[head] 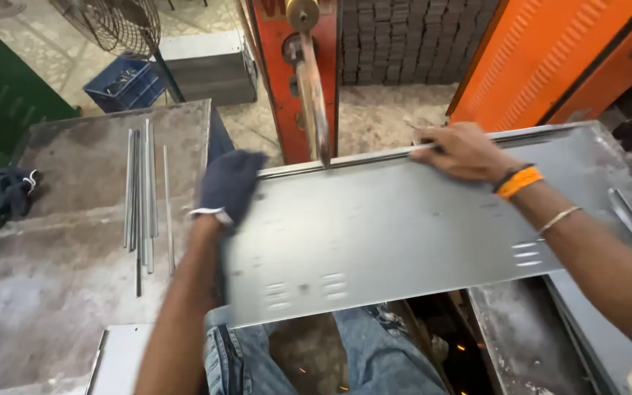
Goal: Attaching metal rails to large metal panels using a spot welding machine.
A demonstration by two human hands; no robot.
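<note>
Sheet-metal panel (396, 234), grey and long, held flat across my view above my knees, its far edge folded up into a narrow lip. Small slotted cut-outs show near its near edge, one group at left, one at right.

Left hand (230, 186), in a dark glove, grips the panel's left end, fingers wrapped over the edge. Right hand (462, 152), bare, with an orange band and a thin bracelet at the wrist, is closed on the far lip toward the right, fingers pinching the fold.

Welding arm (314, 95), copper-coloured, comes down from the red machine frame (276, 80) at far centre; its tip meets the panel's far lip between my two hands.

Tabletop (60, 278) at left, worn grey steel, carries a bundle of thin metal rods (140, 197) lying near-to-far, just beside the gloved hand. A dark cloth (9, 194) sits at the tabletop's far left edge.

Far left: a wire fan guard (115, 25), a blue crate (126, 84) and a grey box (202, 69) on the floor. Orange machine housing (550, 58) at far right. Sparks visible on the floor below the panel, between my jeans (374, 358) and the right-hand bench.
</note>
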